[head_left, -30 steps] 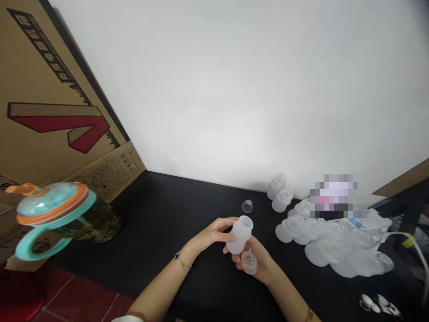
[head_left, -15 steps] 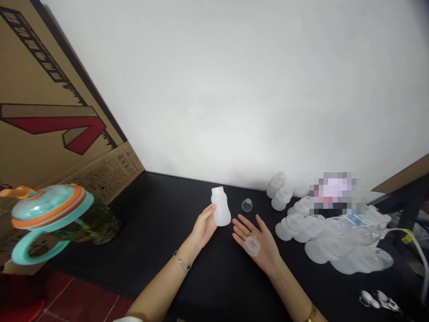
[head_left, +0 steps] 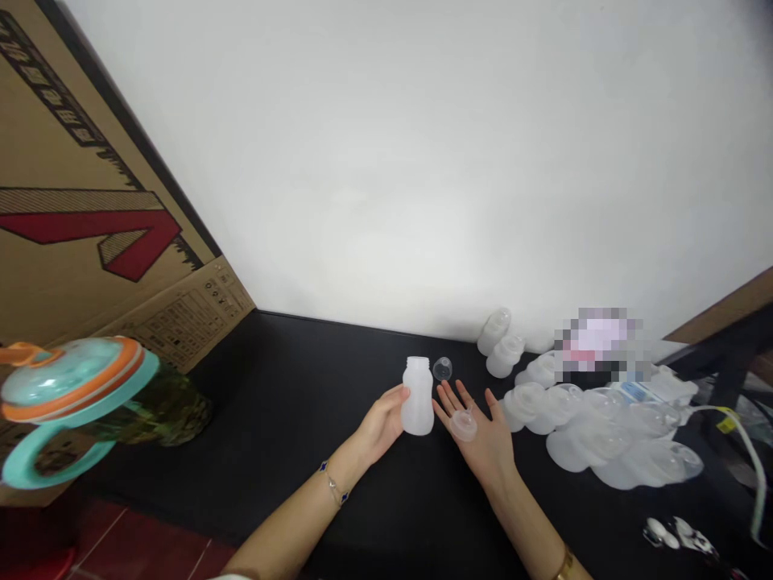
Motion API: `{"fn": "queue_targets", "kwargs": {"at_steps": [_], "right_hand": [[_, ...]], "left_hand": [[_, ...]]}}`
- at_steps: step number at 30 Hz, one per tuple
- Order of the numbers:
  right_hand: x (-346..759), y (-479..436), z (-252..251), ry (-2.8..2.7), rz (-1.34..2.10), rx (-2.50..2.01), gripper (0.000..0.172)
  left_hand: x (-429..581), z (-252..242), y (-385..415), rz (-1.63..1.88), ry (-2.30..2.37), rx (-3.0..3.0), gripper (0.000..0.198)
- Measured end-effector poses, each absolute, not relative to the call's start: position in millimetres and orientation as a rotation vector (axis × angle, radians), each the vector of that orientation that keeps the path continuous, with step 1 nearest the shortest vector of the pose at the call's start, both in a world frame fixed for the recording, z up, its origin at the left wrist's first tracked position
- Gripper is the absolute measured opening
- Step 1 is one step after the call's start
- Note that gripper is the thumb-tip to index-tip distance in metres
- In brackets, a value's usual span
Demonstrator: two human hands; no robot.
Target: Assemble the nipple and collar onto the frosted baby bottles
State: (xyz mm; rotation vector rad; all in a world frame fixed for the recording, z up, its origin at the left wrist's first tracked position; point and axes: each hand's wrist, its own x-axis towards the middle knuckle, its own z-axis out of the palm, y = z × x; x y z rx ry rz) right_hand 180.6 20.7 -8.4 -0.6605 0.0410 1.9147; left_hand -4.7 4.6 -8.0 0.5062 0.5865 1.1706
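Observation:
My left hand (head_left: pixel 386 423) is closed round the side of a milky-white baby bottle (head_left: pixel 418 407), whose threaded neck is uncapped. The bottle is nearly upright over the black table. My right hand (head_left: pixel 486 447) is open, palm up with fingers spread. A translucent bottle nipple with its ring (head_left: pixel 463 424) lies loose on that palm, near the base of the fingers. Just beyond the fingertips a small clear domed cap (head_left: pixel 443 369) rests on the table.
Several capped white bottles (head_left: pixel 580 439) are clustered at the right, and two more bottles (head_left: pixel 506 356) stand by the wall. Small black-and-white items (head_left: pixel 676 533) lie at front right. A large teal-and-orange drinking jug (head_left: pixel 102 403) and a cardboard box (head_left: pixel 181 314) occupy the left.
The bottle in my left hand has moved right and nearer, and is more upright. My right hand has shifted slightly right and away, the nipple still on its palm. The view has shifted a little.

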Motion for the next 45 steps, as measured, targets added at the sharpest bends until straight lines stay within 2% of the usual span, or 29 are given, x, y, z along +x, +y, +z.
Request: {"fn": "queue_targets", "kwargs": {"at_steps": [2, 7, 13, 20, 24, 30, 33, 38, 45], "right_hand": [[181.9, 21.6, -9.2, 0.049, 1.897, -0.659, 0.036], [181.5, 26.5, -10.8, 0.095, 1.862, -0.711, 0.045], [183.0, 31.7, -15.9, 0.124, 2.0, -0.89, 0.023], [184.2, 29.0, -14.1, -0.008, 2.094, -0.878, 0.016], [180.7, 29.2, -9.7, -0.037, 2.041, -0.89, 0.019], [180.4, 31.2, -9.9, 0.028, 2.008, -0.815, 0.038], [180.5, 30.9, -10.1, 0.041, 1.99, -0.744, 0.041], [178.8, 29.8, -7.0, 0.031, 1.985, -0.688, 0.043], [178.9, 25.7, -0.1, -0.01, 1.971, -0.684, 0.03]], "left_hand": [[-5.8, -8.1, 4.3, 1.168, 0.593, 0.508, 0.041], [-6.9, -8.1, 5.3, 1.176, 0.623, 0.476, 0.04], [-5.1, -6.3, 4.4, 1.173, 0.633, 0.476, 0.039], [-5.1, -5.9, 3.3, 1.175, 0.608, 0.501, 0.039], [-4.8, -7.2, 3.3, 1.172, 0.596, 0.503, 0.037], [-3.7, -5.7, 5.2, 1.205, 0.606, 0.448, 0.037], [-3.7, -5.9, 6.9, 1.22, 0.616, 0.43, 0.036], [-4.6, -8.8, 8.6, 1.235, 0.623, 0.419, 0.032], [-5.8, -9.4, 8.0, 1.231, 0.637, 0.421, 0.03]]}}
